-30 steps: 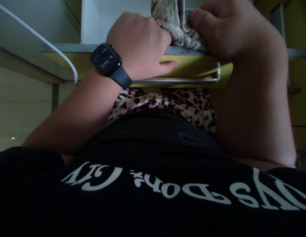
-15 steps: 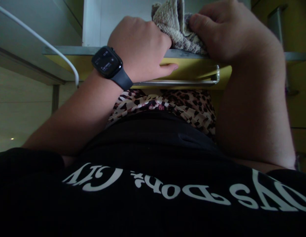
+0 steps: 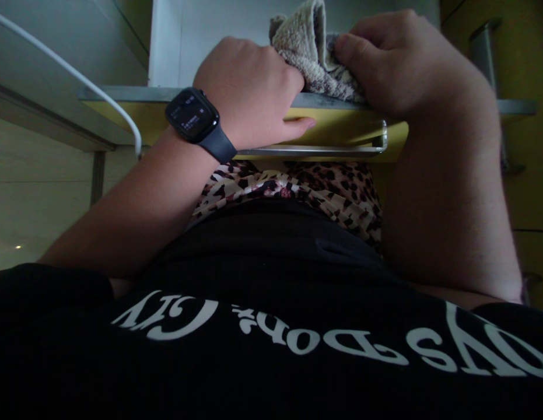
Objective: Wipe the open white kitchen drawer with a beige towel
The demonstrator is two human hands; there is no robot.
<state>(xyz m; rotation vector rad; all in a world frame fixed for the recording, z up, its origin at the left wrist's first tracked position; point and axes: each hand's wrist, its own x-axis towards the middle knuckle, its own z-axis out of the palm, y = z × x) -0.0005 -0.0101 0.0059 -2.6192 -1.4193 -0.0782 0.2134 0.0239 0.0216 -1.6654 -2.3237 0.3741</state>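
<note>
A white-lined drawer [image 3: 236, 23] with a yellow front [image 3: 332, 128] is pulled open before me. My left hand [image 3: 249, 90], with a black smartwatch [image 3: 192, 115] on the wrist, clasps the drawer's front panel; the fingers bend over the top edge and the thumb lies on the outer face. To its right, my right hand [image 3: 398, 64] grips a bunched brown and beige cloth [image 3: 304, 58]. The cloth rests against the grey top edge [image 3: 323, 100] of the front panel. Most of my right fingers are hidden behind the hand.
A metal bar handle [image 3: 315, 150] runs across the drawer front, close to my legs. At the left a white cable [image 3: 70, 67] hangs past a cabinet side. More yellow fronts with a metal handle [image 3: 483, 46] stand at the right. Pale floor tiles [image 3: 39, 157] show at the lower left.
The view has tilted slightly, so drawer and hands sit a little lower. Both hands keep their hold, and the cloth's upper fold leans a bit differently.
</note>
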